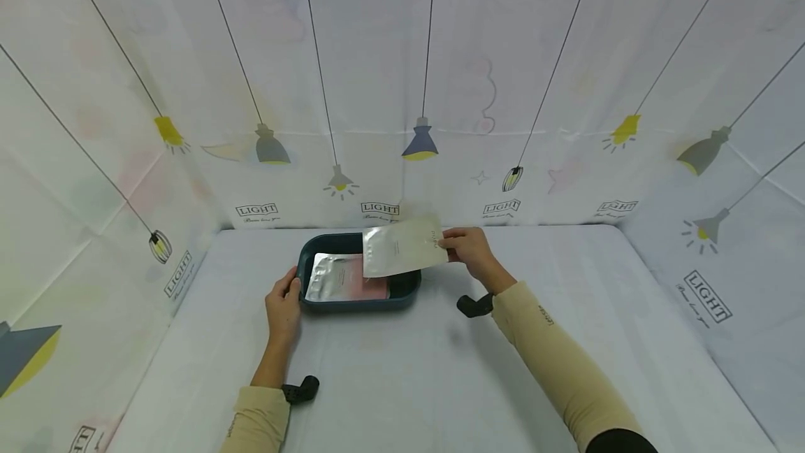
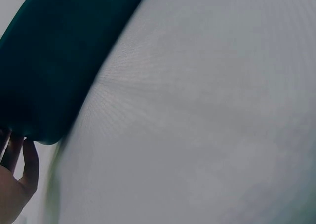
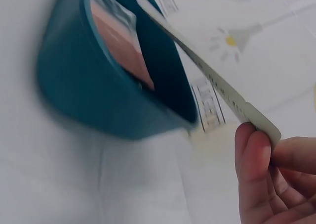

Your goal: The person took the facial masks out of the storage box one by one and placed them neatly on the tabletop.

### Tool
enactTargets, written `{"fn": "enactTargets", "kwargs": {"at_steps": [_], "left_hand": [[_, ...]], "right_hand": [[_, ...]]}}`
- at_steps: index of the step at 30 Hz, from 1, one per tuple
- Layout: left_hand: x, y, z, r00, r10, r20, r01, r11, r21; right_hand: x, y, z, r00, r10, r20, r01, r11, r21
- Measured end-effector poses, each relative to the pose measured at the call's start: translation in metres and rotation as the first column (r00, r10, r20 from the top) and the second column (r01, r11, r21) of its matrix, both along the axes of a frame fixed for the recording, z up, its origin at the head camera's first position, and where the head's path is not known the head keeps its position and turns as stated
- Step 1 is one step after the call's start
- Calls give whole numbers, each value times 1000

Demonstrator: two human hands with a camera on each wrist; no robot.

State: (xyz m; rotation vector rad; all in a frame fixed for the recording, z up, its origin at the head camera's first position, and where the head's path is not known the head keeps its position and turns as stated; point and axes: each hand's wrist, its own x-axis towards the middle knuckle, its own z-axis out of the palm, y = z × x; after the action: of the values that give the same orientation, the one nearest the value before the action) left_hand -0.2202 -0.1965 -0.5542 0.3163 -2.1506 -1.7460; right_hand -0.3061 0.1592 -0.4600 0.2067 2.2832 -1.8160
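Note:
A dark teal plastic bin (image 1: 358, 306) with rounded corners is near the far edge of the table. At its left end my left hand (image 1: 285, 306) holds the wall; in the left wrist view, fingers (image 2: 30, 167) meet the end of the bin. My right hand (image 1: 470, 252) pinches the right end of a pale cream-and-silver foil sachet (image 1: 402, 247). This sachet is above the bin's right half, hiding part of the opening. Inside lies a silver-and-pink foil sachet (image 1: 336, 278). From the right wrist view, the held sachet (image 3: 217, 80) appears nearly edge-on between thumb and fingers.
A white cloth covers the table (image 1: 402, 383). Behind and at both sides hangs a white curtain (image 1: 377, 89) printed with lamps and the word LIGHT. Black wrist devices (image 1: 476, 305) are on both arms.

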Motion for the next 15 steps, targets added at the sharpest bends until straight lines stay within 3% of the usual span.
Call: {"fn": "enactTargets", "kwargs": {"at_steps": [10,15], "left_hand": [[-1,-1,-2,1000,8,12,-8,1000,14],[4,1,10,1000,-12,22,11,999,34]], "right_hand": [[-5,52,-7,999,-35,24,35,999,-6],[-5,73,-13,997,-67,30,67,998,-17]]}}
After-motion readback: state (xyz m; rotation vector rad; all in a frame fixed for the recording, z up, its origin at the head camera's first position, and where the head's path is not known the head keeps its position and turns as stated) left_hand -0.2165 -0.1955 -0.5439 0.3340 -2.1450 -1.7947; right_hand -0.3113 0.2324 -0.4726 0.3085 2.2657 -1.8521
